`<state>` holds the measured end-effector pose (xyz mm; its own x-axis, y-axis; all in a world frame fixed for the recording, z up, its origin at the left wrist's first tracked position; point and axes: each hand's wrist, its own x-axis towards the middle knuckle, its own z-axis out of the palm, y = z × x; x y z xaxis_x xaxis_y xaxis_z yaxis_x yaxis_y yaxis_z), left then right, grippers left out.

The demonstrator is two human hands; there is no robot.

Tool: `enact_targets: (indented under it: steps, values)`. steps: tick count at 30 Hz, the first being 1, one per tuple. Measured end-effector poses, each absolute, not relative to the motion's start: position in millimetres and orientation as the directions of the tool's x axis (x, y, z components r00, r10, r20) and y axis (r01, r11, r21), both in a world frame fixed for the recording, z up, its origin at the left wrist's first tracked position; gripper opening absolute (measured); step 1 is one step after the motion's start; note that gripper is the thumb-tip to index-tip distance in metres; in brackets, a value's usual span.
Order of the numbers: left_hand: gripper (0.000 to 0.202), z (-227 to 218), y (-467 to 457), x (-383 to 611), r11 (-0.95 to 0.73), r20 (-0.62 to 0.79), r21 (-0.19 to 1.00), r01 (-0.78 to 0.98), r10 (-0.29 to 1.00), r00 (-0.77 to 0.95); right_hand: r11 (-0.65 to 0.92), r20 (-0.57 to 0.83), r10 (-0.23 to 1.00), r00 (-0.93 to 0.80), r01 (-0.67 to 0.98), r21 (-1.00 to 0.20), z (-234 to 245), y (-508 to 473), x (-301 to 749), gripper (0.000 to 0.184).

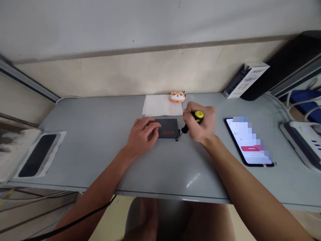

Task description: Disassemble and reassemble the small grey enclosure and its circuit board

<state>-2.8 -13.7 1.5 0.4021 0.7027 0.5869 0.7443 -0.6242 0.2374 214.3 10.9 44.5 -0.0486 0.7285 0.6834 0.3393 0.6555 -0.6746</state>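
Note:
A small dark grey box (167, 128) with a reddish label lies on the grey table (100, 144). My left hand (141, 135) rests on its left end, fingers curved over the top and pressing it down. My right hand (200, 124) is closed round a screwdriver (197, 117) with a yellow and black handle. The tool's black lower part points down at the box's right end. A tiny dark piece lies on the table just by that corner.
White paper (160, 105) and an orange animal-shaped item (177, 96) lie behind the box. A lit phone (248, 142) lies to the right, a power strip (303, 140) farther right, a white carton (244, 80) at the back right, a dark phone (37, 154) on wrapping at left.

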Motion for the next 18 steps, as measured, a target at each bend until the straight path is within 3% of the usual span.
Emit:
enact_targets:
  steps: [8, 18]
  values:
    - [0.023, 5, -23, 5, -0.736, 0.454, 0.253, 0.628, 0.664, 0.594, 0.533, 0.55, 0.818, 0.168, 0.136, -0.835, 41, 15, 215, 0.028]
    - [0.033, 3, -22, 9, -0.78, 0.495, 0.189, 0.596, 0.6, 0.629, 0.519, 0.494, 0.823, 0.281, -0.02, -0.854, 32, 23, 212, 0.035]
